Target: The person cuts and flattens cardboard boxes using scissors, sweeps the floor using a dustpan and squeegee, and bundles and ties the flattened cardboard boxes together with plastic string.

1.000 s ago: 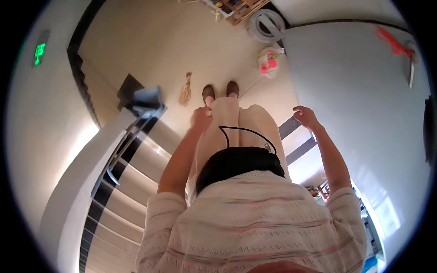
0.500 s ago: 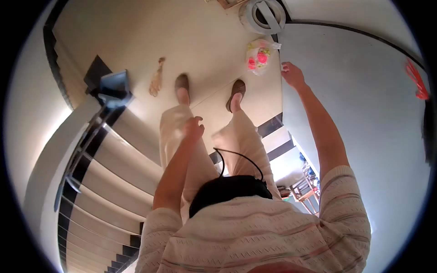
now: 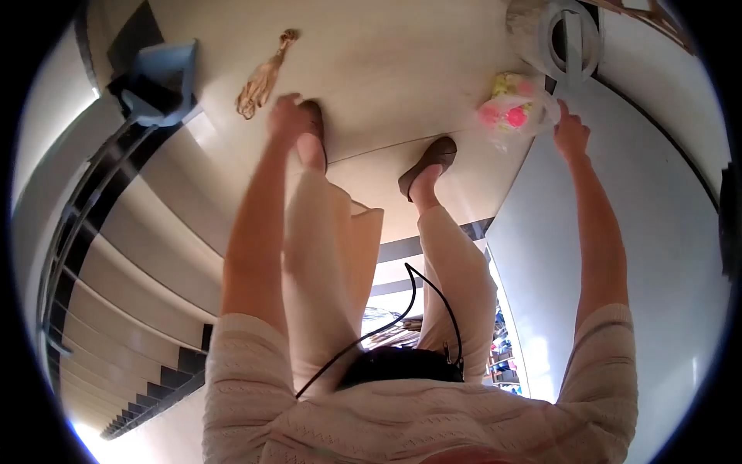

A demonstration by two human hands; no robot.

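Note:
My right hand (image 3: 572,133) is at the right edge of a clear plastic bag (image 3: 512,112) with pink and yellow contents, its fingers closed on the bag's stretched plastic. My left hand (image 3: 287,121), slightly blurred, is beside my left shoe (image 3: 312,117), with nothing visible in it and its fingers partly apart. Up and to the left of that hand, a tan, stringy bundle (image 3: 263,81) lies on the floor.
A blue dustpan (image 3: 185,81) stands at the upper left, near a stair railing (image 3: 66,209) and descending steps (image 3: 143,271). A round grey-white bin (image 3: 591,46) is beyond the bag. On the right is a pale panel (image 3: 657,232). A black cord (image 3: 348,349) hangs at my waist.
The view has shifted and my feet have moved apart. Both hands have reached farther forward and down. My right hand has come to the plastic bag and taken hold of its edge.

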